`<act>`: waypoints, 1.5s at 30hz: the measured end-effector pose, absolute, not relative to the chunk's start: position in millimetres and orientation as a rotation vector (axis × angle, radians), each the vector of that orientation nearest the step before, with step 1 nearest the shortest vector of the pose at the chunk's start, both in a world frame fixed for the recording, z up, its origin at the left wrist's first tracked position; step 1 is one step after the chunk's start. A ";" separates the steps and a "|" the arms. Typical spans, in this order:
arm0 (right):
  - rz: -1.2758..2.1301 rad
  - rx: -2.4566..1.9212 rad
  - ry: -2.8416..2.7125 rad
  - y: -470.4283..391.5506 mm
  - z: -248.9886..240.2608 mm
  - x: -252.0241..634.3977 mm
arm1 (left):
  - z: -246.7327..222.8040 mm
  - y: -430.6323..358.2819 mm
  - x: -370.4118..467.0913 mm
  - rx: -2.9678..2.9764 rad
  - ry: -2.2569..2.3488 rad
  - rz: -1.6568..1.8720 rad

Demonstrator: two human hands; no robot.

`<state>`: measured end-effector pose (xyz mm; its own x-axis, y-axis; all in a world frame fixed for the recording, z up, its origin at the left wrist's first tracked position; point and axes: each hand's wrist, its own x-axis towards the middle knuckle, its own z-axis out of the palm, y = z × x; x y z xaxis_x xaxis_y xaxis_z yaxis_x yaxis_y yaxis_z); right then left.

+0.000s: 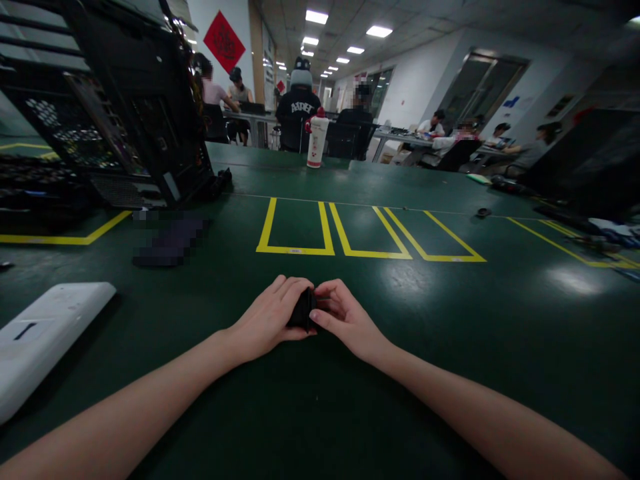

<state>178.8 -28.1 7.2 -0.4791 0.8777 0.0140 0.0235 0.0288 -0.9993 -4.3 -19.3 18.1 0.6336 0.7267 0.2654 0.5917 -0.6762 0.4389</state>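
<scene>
Between my hands, low over the green table (320, 413), is a small black object (301, 312) with a flat, dark right face; its exact kind cannot be made out. My left hand (273, 310) wraps round it from the left, fingers over the top and thumb below. From the right, my right hand (345, 317) pinches its edge, with the thumb at the front and the curled fingers behind. Part of the object is hidden by my left fingers.
Yellow tape frames (295, 251) mark the table ahead. An open black computer case (140, 113) stands at left, near a dark pixelated phone-like slab (170, 243) and a white device (55, 333). A white cup (317, 143) stands farther back; a small black ring (483, 213) lies right. People sit beyond.
</scene>
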 end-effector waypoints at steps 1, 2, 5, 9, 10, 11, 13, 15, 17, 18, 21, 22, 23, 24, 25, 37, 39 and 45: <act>1.542 -0.942 -1.602 -27.8 7.6 178.8 | 17.7 -19.2 -4.2 2.546 1.064 0.611; 1.554 -0.944 -1.602 -27.5 7.9 178.9 | 17.4 -19.2 -4.2 2.548 1.067 0.609; 1.597 -0.906 -1.601 -27.4 7.9 179.8 | 17.4 -19.4 -4.0 2.566 1.062 0.606; 1.634 -0.857 -1.579 -29.1 6.0 180.5 | 17.9 -19.7 -3.9 2.574 1.063 0.598; 1.632 -0.862 -1.571 -29.5 5.6 180.3 | 17.9 -19.8 -4.0 2.572 1.064 0.598; 1.622 -0.871 -1.565 -29.8 5.3 180.1 | 17.8 -19.8 -4.0 2.571 1.062 0.605; 1.595 -0.896 -1.561 -30.0 5.2 179.4 | 17.6 -19.8 -4.2 2.569 1.057 0.624; 1.568 -0.911 -1.567 -29.6 5.7 178.9 | 17.6 -20.0 -4.4 2.567 1.051 0.632; 1.551 -0.918 -1.583 -29.0 6.1 178.9 | 18.0 -20.2 -4.6 2.565 1.047 0.630; 1.546 -0.924 -1.590 -28.6 6.0 179.0 | 18.1 -20.2 -4.7 2.564 1.044 0.630; 1.527 -0.955 -1.603 -27.8 4.6 179.7 | 18.0 -20.2 -4.7 2.561 1.037 0.646; 1.528 -0.958 -1.611 -27.7 4.1 180.0 | 17.8 -20.1 -4.7 2.560 1.035 0.650; 1.534 -0.949 -1.617 -27.6 3.8 180.3 | 17.6 -20.0 -4.6 2.560 1.035 0.653; 1.546 -0.929 -1.623 -27.6 3.6 180.6 | 17.3 -19.9 -4.5 2.559 1.037 0.654; 1.562 -0.900 -1.625 -27.7 3.7 180.8 | 17.1 -19.8 -4.3 2.558 1.042 0.654; 1.566 -0.939 -1.583 -26.7 5.3 180.1 | 17.8 -20.0 -4.2 2.573 1.052 0.643; 1.584 -0.956 -1.600 -26.2 6.1 181.0 | 17.4 -20.1 -4.1 2.570 1.055 0.638; 1.654 -0.807 -1.596 -26.0 6.0 182.5 | 16.0 -20.7 -4.9 2.582 1.060 0.622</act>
